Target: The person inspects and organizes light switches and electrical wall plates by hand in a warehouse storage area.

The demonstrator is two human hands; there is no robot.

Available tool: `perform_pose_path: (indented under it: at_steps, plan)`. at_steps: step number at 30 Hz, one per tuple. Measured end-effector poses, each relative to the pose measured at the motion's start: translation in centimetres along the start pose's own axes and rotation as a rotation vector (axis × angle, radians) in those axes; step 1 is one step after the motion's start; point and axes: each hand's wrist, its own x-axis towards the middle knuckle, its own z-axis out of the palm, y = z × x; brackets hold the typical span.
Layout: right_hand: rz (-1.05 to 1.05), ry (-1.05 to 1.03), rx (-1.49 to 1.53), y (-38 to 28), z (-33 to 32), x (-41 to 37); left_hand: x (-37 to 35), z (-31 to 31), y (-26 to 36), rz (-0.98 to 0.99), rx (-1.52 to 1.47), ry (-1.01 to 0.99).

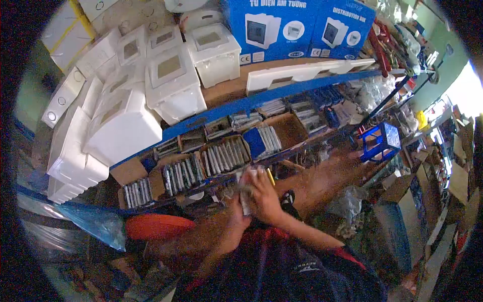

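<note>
Near the middle of the view, my left hand (236,212) is closed around the lower edge of a narrow, pale flat packet (245,202). My right hand (265,200) lies across the packet from the other side, its fingers bent over the top and blurred. A thin yellow stick-like thing (271,176) shows beside the right fingers; its kind is unclear. Just beyond my hands, a cardboard box (247,156) on the lower shelf holds a row of similar pale packets (224,155).
White plastic boxes (173,83) and blue distribution-box cartons (282,30) stand on the upper shelf with a blue edge (221,113). A blue stool (382,138) is to the right. Opened cartons (402,216) crowd the right side. Something red and rounded (158,226) lies at left.
</note>
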Motion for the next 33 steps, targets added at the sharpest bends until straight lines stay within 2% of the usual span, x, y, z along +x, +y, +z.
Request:
perform_pose_path:
  at_steps: [1,3,4,5,6,7,10,11,13,15,17,20,21,25,28,29,32,33]
  plan:
    - [-0.051,-0.043,0.050,-0.6,0.4,-1.0,0.1,-1.1,0.7,-0.048,0.017,0.031]
    - [-0.149,-0.126,0.158,-1.7,1.0,-2.0,0.3,-4.0,1.7,-0.011,0.062,-0.044]
    - [-0.144,-0.091,0.088,-1.9,0.5,-1.6,0.3,-4.7,2.0,0.003,0.086,-0.079]
    - [-0.137,-0.058,0.018,-2.2,-0.6,-1.0,-0.2,-2.4,2.4,-0.060,0.084,0.074]
    - [-0.131,-0.026,-0.055,-2.2,-1.5,-0.2,-0.1,-2.4,1.7,-0.097,0.023,0.072]
    - [-0.068,0.020,-0.064,-1.8,-2.1,1.0,0.2,-2.8,0.9,-0.132,-0.039,0.068]
    - [0.041,0.193,-0.137,-0.8,-4.4,4.2,1.6,-5.9,-1.0,-0.144,0.015,-0.046]
    - [0.115,0.219,-0.137,-0.7,-5.0,5.2,0.3,-3.0,-0.6,-0.151,0.078,-0.005]
    - [0.123,0.183,-0.035,-0.3,-4.6,5.5,-0.8,0.1,0.0,-0.203,0.136,0.095]
    - [0.066,0.148,0.066,1.2,-1.8,3.8,-1.1,1.4,0.1,-0.012,0.288,0.066]
    - [0.023,0.022,0.037,-0.4,-1.1,1.6,1.5,-2.5,-0.9,-0.008,0.022,0.041]
    - [-0.030,-0.081,-0.009,-0.2,-1.5,0.5,0.8,1.5,0.9,-0.040,0.096,0.331]
    - [-0.040,-0.101,-0.024,0.3,-2.0,0.2,2.7,-3.9,-1.1,-0.030,0.094,0.136]
    - [0.089,0.143,-0.102,3.5,-6.4,3.8,1.9,2.1,-1.9,-0.126,0.180,0.072]
    - [0.232,0.212,-0.012,4.9,-8.2,5.8,2.3,2.2,-3.6,-0.145,0.212,0.038]
    - [0.231,0.254,0.063,5.3,-8.3,5.8,2.9,1.7,-4.1,-0.060,0.246,-0.092]
    - [0.178,0.187,0.160,6.2,-5.8,3.7,3.2,1.1,-5.1,-0.042,0.351,0.063]
    - [0.127,0.107,0.151,6.0,-5.4,2.6,3.5,0.4,-5.5,-0.028,0.325,0.122]
